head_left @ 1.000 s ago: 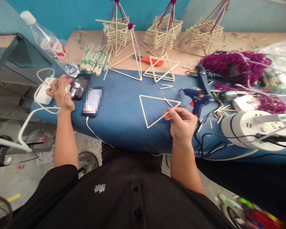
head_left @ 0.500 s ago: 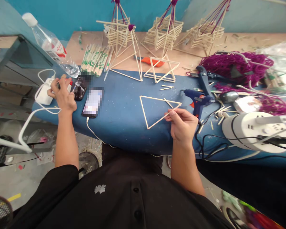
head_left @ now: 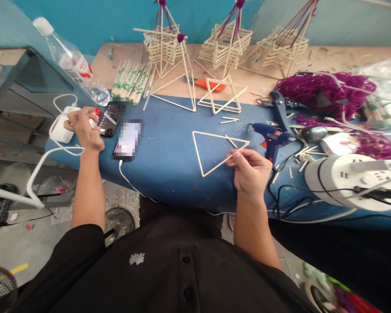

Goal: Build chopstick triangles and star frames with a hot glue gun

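Observation:
My right hand (head_left: 252, 171) pinches one side of a triangle of thin wooden sticks (head_left: 198, 154) near its right corner, holding it over the blue-covered table. Under that corner lies a short stick piece (head_left: 231, 141). To the right of the triangle is a blue glue gun (head_left: 272, 137). My left hand (head_left: 86, 128) is at the far left with its fingers curled together, between a white plug box (head_left: 61, 128) and a black phone (head_left: 111, 118). Something red (head_left: 96, 112) shows just past its fingertips; what the fingers grip is hidden.
A second phone (head_left: 127, 141) lies on a cable. Behind are a plastic bottle (head_left: 74, 65), wrapped chopsticks (head_left: 132, 82), an orange cutter (head_left: 210, 85), stick frames (head_left: 223, 95) and woven stick structures (head_left: 230, 45). Purple yarn (head_left: 329, 91) and a white power strip (head_left: 332, 180) with cables crowd the right.
My left hand's fingers have drawn closer together and lowered slightly by the white box. My right hand keeps the stick triangle in nearly the same place.

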Action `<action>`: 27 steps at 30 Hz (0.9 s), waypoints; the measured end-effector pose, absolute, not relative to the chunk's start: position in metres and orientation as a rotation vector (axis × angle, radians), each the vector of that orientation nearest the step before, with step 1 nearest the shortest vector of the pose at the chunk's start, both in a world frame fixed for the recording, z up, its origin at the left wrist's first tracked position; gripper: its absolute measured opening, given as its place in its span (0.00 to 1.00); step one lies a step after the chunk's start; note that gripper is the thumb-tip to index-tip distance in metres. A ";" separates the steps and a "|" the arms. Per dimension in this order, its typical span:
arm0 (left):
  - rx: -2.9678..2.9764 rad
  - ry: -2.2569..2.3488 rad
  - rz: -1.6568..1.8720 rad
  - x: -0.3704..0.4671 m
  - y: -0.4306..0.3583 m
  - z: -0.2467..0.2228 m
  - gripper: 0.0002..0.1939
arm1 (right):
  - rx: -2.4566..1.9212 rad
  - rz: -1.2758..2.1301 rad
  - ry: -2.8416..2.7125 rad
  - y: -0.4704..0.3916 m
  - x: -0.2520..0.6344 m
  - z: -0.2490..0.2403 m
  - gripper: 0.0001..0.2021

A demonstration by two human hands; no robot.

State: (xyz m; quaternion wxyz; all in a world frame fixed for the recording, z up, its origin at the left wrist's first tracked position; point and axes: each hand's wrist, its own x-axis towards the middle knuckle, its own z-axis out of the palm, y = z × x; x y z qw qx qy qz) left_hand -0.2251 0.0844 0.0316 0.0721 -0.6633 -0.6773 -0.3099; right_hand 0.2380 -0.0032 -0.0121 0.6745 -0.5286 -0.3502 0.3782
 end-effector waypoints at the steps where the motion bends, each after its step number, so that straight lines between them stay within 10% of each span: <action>1: -2.035 -2.036 -0.914 -0.225 0.087 0.033 0.38 | -1.189 0.849 -0.792 -0.003 0.238 -0.012 0.16; 27: -2.161 -2.029 -0.874 -0.244 0.113 0.026 0.41 | -1.150 0.865 -0.766 -0.003 0.239 -0.012 0.12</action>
